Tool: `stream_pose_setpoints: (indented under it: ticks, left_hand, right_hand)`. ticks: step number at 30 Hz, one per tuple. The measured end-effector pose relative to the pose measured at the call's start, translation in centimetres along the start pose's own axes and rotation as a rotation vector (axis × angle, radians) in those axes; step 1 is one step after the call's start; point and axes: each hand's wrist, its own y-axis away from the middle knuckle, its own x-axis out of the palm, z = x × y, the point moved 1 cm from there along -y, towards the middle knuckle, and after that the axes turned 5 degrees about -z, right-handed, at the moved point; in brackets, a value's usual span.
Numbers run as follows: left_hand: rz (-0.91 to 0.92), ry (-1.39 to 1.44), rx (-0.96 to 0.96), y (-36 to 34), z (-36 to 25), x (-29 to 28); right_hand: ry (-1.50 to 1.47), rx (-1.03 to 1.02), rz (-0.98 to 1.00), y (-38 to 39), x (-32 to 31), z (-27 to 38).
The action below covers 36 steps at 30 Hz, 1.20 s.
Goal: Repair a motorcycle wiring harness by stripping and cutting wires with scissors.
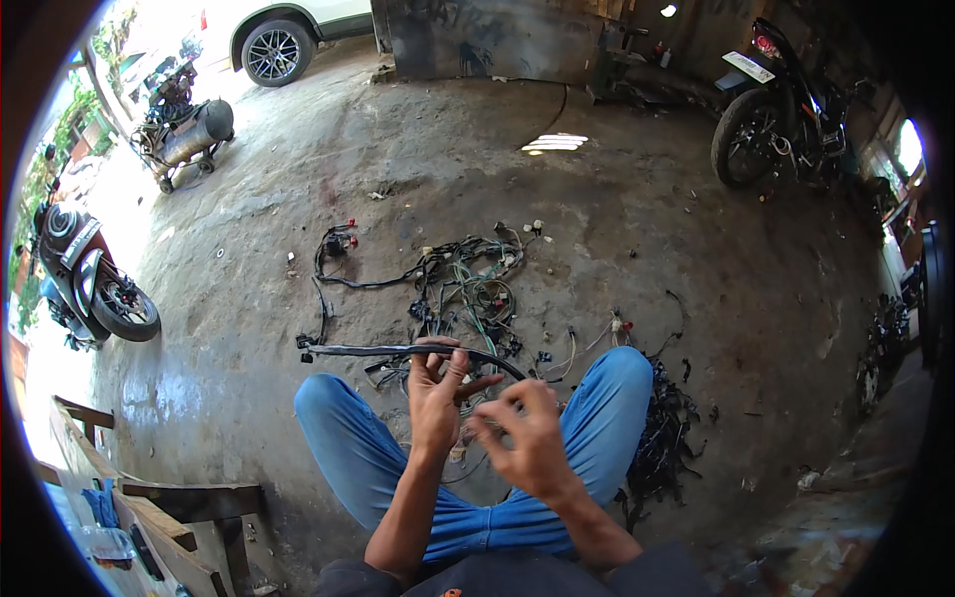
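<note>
A black wrapped wiring harness (373, 350) runs crosswise in front of my knees, with a connector at its left end. My left hand (434, 403) grips it from below, thumb and fingers around its middle. Toward the right the harness bends down to my right hand (525, 438), whose curled fingers are smeared by motion; whether they hold anything is hidden. On the floor beyond lies a tangle of wires (477, 289), black, green and white, with several connectors. A looped black branch (338, 244) with red connectors lies at its far left.
Black scraps (665, 448) are heaped beside my right knee. A wooden bench (189, 497) stands at the near left. Motorcycles (95, 274) are parked left and far right, an air compressor (189, 134) at the far left, and a white car (288, 40) at the back.
</note>
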Motion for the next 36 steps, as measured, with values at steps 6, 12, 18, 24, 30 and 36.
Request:
stream_pose_setpoints:
  ticks: [6, 12, 18, 24, 30, 36]
  left_hand:
    - [0.093, 0.015, 0.05, 0.9, -3.5, 1.1]
    - [0.103, -0.235, 0.114, 1.3, -2.7, -0.2]
    - [0.334, -0.454, -0.091, 0.4, -2.7, -2.8]
    - [0.473, -0.466, -0.094, -0.6, -2.4, -4.7]
    - [0.659, -0.926, 0.515, -3.3, -1.2, -5.2]
    - [0.346, -0.943, 0.762, -3.7, 1.8, -5.8]
  right_hand:
    - [-0.014, 0.043, -0.219, -3.0, -2.4, -1.2]
    - [-0.26, 0.139, -0.123, -2.4, 1.2, -2.7]
    - [-0.27, 0.157, -0.021, -1.9, 1.7, -2.9]
    - [-0.531, 0.304, 0.202, -1.1, 2.3, -4.1]
    - [-1.117, 0.806, 0.197, 0.0, 3.9, -4.5]
    - [-1.376, 1.009, 0.366, -0.1, 3.5, -1.3]
